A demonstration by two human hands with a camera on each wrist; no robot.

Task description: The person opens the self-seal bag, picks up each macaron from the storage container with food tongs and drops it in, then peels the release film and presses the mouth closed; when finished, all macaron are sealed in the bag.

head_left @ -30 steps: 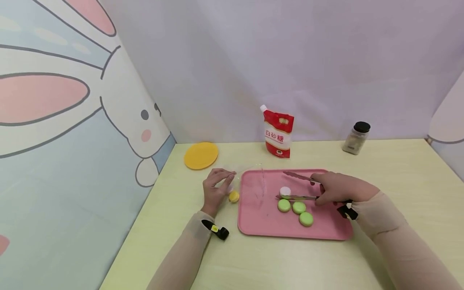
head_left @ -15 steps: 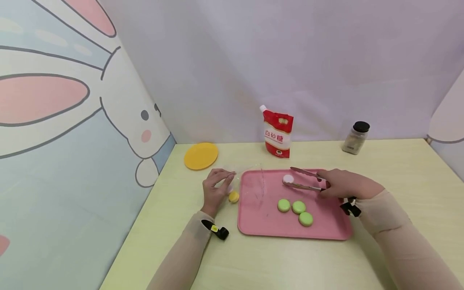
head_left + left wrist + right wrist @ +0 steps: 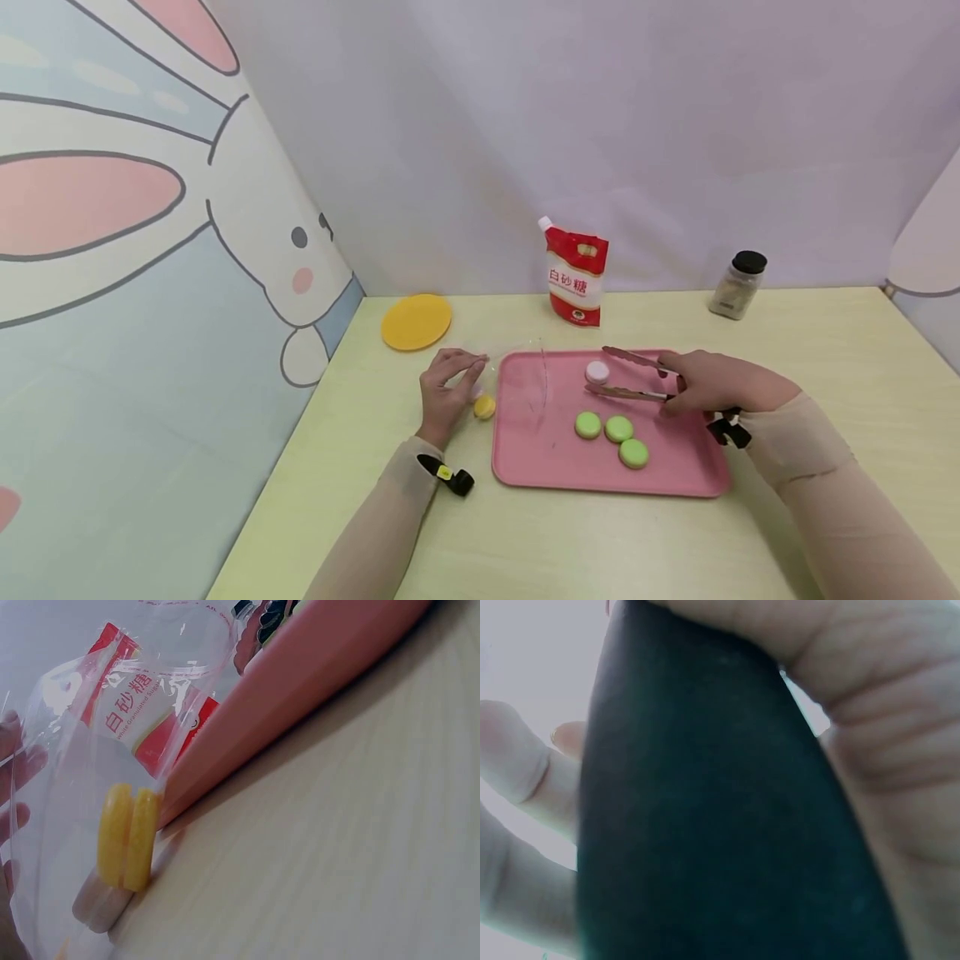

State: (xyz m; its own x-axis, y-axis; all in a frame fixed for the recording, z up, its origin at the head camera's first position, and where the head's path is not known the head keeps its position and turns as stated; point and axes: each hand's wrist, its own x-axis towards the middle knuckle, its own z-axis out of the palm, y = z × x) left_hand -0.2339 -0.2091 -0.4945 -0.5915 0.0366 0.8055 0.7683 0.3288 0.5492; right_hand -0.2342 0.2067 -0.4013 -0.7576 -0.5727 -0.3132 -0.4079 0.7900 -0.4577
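Note:
My left hand (image 3: 452,387) pinches the edge of a clear plastic bag (image 3: 56,795) beside the pink tray (image 3: 536,468). Inside the bag, a yellow macaron (image 3: 124,840) rests against a dull pinkish one (image 3: 99,904). In my right hand (image 3: 701,383) are metal tongs (image 3: 630,393), their arms spread over the tray. Between the tong tips lies a pale pink macaron (image 3: 597,372). Three green macarons (image 3: 618,429) sit nearer the tray's front. The right wrist view is mostly filled by the dark tong handle (image 3: 705,802), with fingers and thumb around it.
Behind the tray stands a red and white sugar pouch (image 3: 576,279). A black-lidded jar (image 3: 737,287) is at the back right. Toward the back left lies a yellow plate (image 3: 416,322). A fabric-like wall (image 3: 480,150) borders the table's (image 3: 525,542) far edge.
My right hand has shifted back and slightly right with the tongs. The pale pink macaron has moved from beside the green ones toward the tray's far side. My left hand stays in place.

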